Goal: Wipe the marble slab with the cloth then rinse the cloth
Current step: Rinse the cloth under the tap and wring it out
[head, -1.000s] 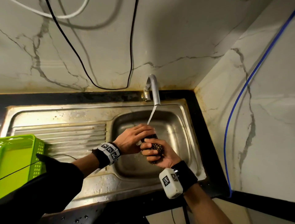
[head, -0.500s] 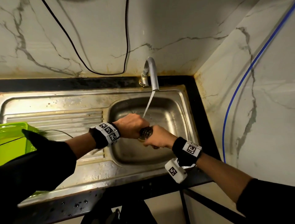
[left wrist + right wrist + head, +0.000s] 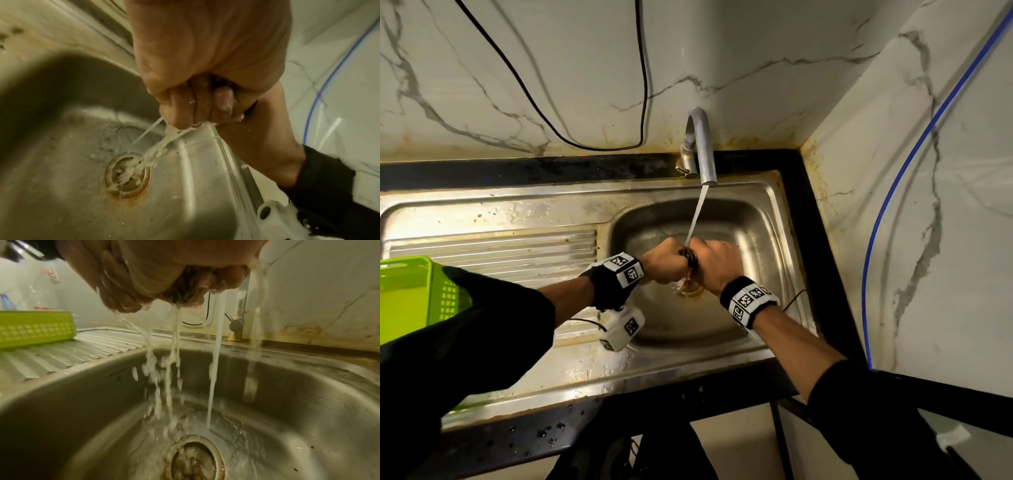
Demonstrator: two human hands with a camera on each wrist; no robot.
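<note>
Both fists over the steel sink point(image 3: 774, 212) basin: left hand point(image 3: 666, 262) and right hand point(image 3: 717, 263) pressed together, curled round a dark wadded cloth point(image 3: 691, 257) showing between them. Thin stream from the curved tap point(image 3: 703, 147) landing right at the cloth; water dripping below toward the drain point(image 3: 690, 291). Green basket point(image 3: 417, 294) on the ribbed drainboard at left. Black cable point(image 3: 643, 85) and blue cable point(image 3: 893, 192) on the marble walls.

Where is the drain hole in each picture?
Head view: the drain peeks out just below the two fists, mid-basin.
Left wrist view: drain, lower left of centre.
Right wrist view: drain, bottom centre.
Shared landmark: the water wrung from the cloth falls onto it.
</note>
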